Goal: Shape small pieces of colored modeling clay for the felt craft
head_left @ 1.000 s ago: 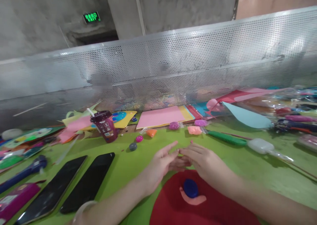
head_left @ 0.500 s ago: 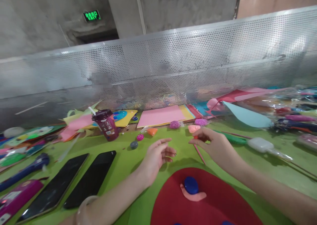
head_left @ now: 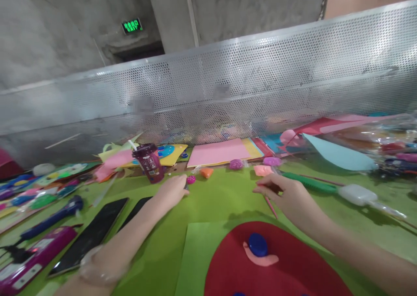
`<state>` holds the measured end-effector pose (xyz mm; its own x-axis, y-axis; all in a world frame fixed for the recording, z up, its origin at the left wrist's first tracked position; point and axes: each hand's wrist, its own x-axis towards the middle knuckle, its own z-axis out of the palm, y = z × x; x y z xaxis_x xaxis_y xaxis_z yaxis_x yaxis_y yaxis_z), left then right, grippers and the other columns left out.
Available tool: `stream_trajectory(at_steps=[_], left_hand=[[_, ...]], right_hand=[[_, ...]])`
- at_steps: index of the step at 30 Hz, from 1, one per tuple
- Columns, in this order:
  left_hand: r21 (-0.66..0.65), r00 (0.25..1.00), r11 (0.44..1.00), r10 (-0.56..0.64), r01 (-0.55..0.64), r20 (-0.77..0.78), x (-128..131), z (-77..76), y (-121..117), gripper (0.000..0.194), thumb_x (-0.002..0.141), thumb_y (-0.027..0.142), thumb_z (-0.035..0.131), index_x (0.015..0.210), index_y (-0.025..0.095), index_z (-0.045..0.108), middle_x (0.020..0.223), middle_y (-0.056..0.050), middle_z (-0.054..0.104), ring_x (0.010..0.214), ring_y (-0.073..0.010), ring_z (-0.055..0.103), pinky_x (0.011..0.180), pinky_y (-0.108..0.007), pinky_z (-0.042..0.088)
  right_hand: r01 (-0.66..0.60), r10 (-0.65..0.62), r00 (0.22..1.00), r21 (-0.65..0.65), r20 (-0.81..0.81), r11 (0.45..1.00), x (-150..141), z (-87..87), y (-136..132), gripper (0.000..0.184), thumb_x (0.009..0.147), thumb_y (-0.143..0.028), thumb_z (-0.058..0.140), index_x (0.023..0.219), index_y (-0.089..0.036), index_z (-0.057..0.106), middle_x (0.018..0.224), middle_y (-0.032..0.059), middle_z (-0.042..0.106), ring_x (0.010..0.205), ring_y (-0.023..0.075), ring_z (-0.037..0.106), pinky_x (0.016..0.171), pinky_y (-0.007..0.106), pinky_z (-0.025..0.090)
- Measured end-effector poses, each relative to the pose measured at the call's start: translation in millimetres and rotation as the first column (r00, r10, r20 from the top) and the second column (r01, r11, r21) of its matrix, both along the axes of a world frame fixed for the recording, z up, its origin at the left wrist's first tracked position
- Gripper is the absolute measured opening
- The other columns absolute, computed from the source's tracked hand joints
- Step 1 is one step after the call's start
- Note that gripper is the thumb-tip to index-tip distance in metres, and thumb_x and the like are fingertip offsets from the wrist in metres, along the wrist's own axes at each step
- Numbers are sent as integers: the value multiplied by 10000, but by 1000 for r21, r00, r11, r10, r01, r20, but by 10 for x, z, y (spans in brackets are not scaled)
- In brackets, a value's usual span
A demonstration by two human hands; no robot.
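Note:
My left hand (head_left: 172, 190) reaches forward over the green sheet (head_left: 224, 196), its fingers curled over a small dark clay ball that is mostly hidden, right beside a small pink glittery ball (head_left: 191, 179). My right hand (head_left: 286, 195) pinches a thin pink stick (head_left: 270, 206) that slants down toward the red foam shape (head_left: 293, 265). On the red shape lies a blue clay ball (head_left: 258, 244) on a pink clay strip (head_left: 260, 259).
A dark purple cup with a straw (head_left: 150, 162) stands by the left hand. Two black phones (head_left: 94, 233) lie at the left, with pens and packets. Clay lumps (head_left: 236, 164), coloured paper (head_left: 221, 152), a green-handled tool (head_left: 309, 184) and a perforated metal screen (head_left: 260, 83) line the back.
My hands parted from the middle. The left hand went forward and left to the small balls near the cup. The right hand took up the pink stick and holds it.

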<state>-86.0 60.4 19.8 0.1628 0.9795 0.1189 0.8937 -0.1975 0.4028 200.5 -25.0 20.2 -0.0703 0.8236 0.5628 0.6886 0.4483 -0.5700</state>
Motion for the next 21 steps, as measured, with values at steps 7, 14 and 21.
stream_trajectory(at_steps=[7,14,21], left_hand=[[-176,982,979,-72,103,177,-63,163,13,221,718,295,609,897,171,652,913,-94,692,871,-248,626,734,-300,446],[-353,871,866,-167,353,462,-80,220,-29,384,721,382,620,1019,140,641,1024,-122,675,901,-208,636,753,-294,471],[-168,963,981,-53,101,265,-206,33,216,509,538,300,760,1008,150,636,958,-111,701,905,-275,637,823,-356,446]], right_hand=[[-86,86,996,6,30,996,-31,-39,-22,223,823,-219,420,867,-197,637,815,49,676,722,175,633,635,286,504],[-123,122,988,-3,92,992,-50,-61,-34,214,847,-287,439,867,-186,626,802,53,684,686,174,629,609,286,503],[-168,160,974,39,162,985,-51,-109,-17,145,842,-247,483,836,-178,609,756,42,641,595,140,575,558,264,479]])
